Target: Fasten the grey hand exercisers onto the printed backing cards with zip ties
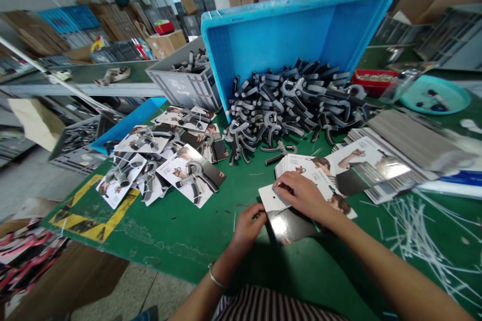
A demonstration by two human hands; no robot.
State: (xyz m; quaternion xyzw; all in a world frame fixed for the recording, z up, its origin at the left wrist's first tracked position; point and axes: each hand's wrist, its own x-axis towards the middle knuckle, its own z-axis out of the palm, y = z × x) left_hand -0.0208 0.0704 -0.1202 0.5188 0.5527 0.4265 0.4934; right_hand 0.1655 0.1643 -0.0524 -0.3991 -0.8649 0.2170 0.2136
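Through the head view I had both bare hands low in the frame, right of centre, over a green tabletop (203, 235). The left hand (247, 225), with a bracelet (216, 277) on its wrist, was curled at the left edge of a printed card (291, 225); I couldn't tell whether its fingers were pinching that edge. The right hand (301, 194) lay across the card, thumb and forefinger drawn close near its white top end, just beside a small dark hole; I couldn't tell whether they were pinching anything. That card lay slightly askew, lower right of centre, in front of a small stack of cards (291, 164). Farther right I saw a larger card stack (376, 173), with loose white ties (417, 230) scattered at the lower right. At upper centre, a blue bin (271, 40) stood tipped on its side, its heap of grey-and-black grips (271, 105) spilling onto the tabletop. Left of centre I had an overlapping spread of carded grips (192, 178), and beyond them a grey crate (176, 88) holding more grips, beside the blue bin.
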